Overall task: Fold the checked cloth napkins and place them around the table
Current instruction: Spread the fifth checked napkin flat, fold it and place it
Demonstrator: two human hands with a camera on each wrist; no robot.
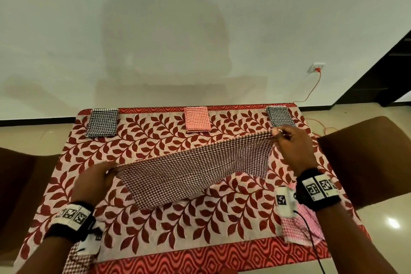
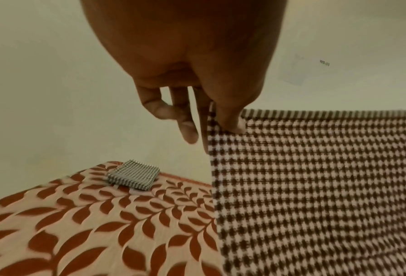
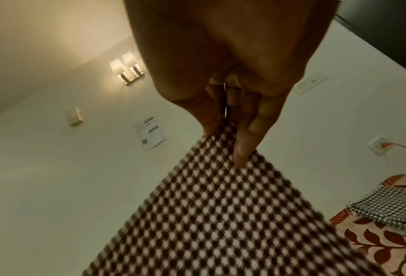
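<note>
A dark red checked napkin (image 1: 191, 169) hangs stretched in the air above the table (image 1: 178, 229). My left hand (image 1: 104, 176) pinches its near left corner (image 2: 217, 121), thumb on top. My right hand (image 1: 282, 135) pinches the far right corner (image 3: 221, 134), held higher. Three folded napkins lie along the far edge: a black checked one (image 1: 102, 122) at the left (image 2: 133, 176), a red checked one (image 1: 197, 119) in the middle, and another black checked one (image 1: 280, 115) at the right (image 3: 393, 201).
A leaf-patterned red and cream tablecloth (image 1: 169, 220) covers the table. A pink checked cloth (image 1: 300, 224) lies near the front right corner, and a red checked cloth (image 1: 75, 260) hangs at the front left. Brown chairs (image 1: 367, 158) stand on both sides. A white wall (image 1: 178, 29) is behind.
</note>
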